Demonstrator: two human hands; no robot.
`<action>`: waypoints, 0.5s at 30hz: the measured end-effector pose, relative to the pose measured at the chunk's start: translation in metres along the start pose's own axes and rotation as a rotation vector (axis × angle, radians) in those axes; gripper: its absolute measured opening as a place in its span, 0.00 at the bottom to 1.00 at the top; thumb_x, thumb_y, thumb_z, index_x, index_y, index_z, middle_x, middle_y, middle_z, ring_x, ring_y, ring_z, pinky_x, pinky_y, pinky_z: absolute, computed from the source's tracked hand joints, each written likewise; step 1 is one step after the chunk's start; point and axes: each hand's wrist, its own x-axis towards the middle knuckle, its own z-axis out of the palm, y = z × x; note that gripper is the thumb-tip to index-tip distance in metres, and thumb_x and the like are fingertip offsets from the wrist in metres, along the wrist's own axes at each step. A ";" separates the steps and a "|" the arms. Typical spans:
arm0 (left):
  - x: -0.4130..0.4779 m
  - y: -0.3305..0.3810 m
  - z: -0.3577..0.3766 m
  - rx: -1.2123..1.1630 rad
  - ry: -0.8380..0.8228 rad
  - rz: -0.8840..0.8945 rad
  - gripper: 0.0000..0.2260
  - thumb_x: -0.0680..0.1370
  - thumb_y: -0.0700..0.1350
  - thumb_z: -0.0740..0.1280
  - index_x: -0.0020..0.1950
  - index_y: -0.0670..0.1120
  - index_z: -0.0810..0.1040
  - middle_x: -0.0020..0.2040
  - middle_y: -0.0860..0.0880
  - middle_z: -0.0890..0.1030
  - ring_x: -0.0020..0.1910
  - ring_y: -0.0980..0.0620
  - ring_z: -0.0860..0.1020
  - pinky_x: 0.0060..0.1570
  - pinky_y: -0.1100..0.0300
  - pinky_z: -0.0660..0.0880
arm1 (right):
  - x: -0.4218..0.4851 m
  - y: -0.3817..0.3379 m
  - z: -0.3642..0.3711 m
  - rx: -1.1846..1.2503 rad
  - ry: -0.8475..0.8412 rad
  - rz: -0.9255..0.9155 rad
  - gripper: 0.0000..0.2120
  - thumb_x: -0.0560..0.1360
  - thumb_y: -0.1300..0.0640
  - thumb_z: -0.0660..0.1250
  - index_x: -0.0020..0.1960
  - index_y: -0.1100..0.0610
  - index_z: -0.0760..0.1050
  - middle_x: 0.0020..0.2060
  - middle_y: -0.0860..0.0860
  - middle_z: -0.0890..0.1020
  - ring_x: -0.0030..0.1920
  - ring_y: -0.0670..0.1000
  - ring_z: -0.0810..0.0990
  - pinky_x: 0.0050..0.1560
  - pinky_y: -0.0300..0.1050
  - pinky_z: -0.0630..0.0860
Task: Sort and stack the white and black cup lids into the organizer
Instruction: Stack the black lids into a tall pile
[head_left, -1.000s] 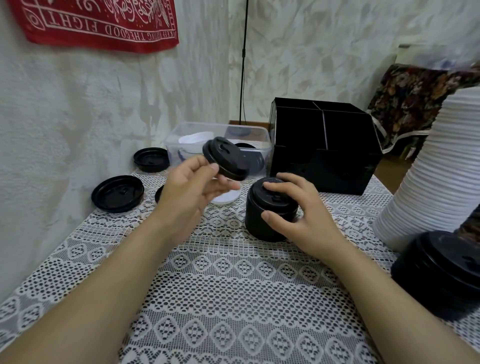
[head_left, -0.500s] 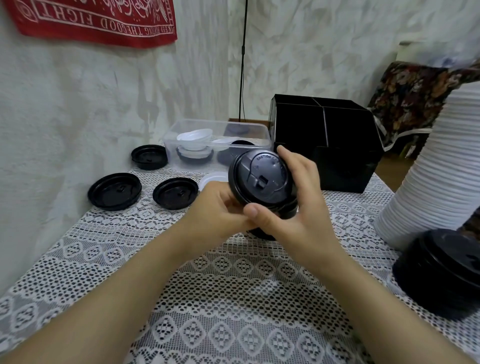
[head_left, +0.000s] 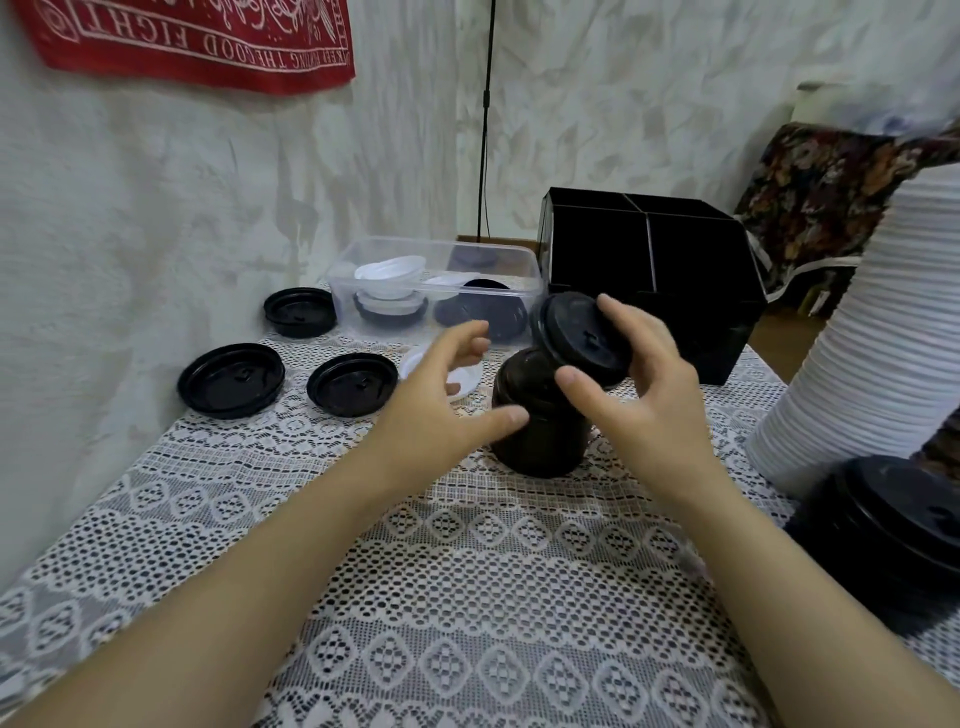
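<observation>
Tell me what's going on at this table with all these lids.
A person is sorting cup lids. The right hand grips a round black plastic lid, tilted, above a short stack of black lids on the lace tablecloth. The left hand is open beside that stack, holding nothing. Three more black lids lie loose at left, and a clear plastic tub holds mixed white and black lids. The black divided organizer stands behind, its inside too dark to judge.
</observation>
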 end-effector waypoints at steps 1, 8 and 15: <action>0.001 -0.004 0.003 0.013 -0.066 -0.037 0.35 0.69 0.51 0.76 0.71 0.57 0.63 0.67 0.59 0.71 0.67 0.64 0.67 0.69 0.58 0.65 | 0.000 0.001 0.001 -0.009 -0.042 0.012 0.30 0.66 0.50 0.72 0.67 0.48 0.68 0.64 0.46 0.72 0.66 0.42 0.71 0.69 0.45 0.69; 0.008 -0.017 0.014 -0.017 -0.176 -0.048 0.32 0.72 0.47 0.74 0.72 0.56 0.64 0.66 0.59 0.74 0.66 0.62 0.71 0.67 0.51 0.70 | -0.002 0.007 0.004 -0.068 -0.226 0.059 0.29 0.70 0.62 0.75 0.69 0.53 0.71 0.65 0.46 0.72 0.64 0.36 0.70 0.66 0.32 0.66; 0.010 -0.023 0.014 -0.053 -0.187 -0.052 0.34 0.68 0.53 0.74 0.71 0.57 0.65 0.65 0.60 0.75 0.67 0.61 0.70 0.66 0.50 0.70 | -0.003 0.007 0.002 -0.062 -0.273 0.089 0.29 0.65 0.51 0.72 0.66 0.48 0.72 0.63 0.39 0.72 0.64 0.36 0.71 0.68 0.38 0.68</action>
